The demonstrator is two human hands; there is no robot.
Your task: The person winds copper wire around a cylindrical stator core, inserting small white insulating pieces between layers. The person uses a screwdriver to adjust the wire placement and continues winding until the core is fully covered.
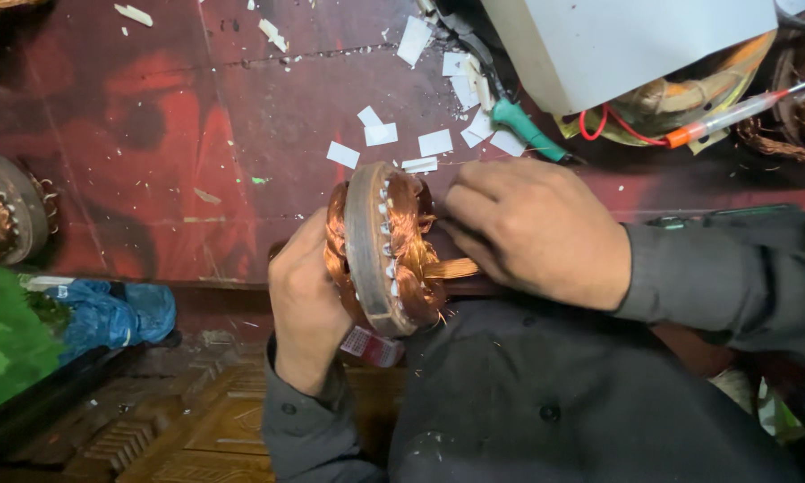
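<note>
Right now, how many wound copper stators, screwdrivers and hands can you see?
Copper-wound stators: 3 (one held, one at the left edge, one under the white box)
Screwdrivers: 2 (teal handle, orange-tipped clear handle)
Hands: 2 (left hand, right hand)
Total: 7

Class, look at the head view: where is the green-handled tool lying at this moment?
The green-handled tool lies on the red surface in the upper middle of the view, just above the right hand, beside scattered white paper slips and below the grey box.
</note>
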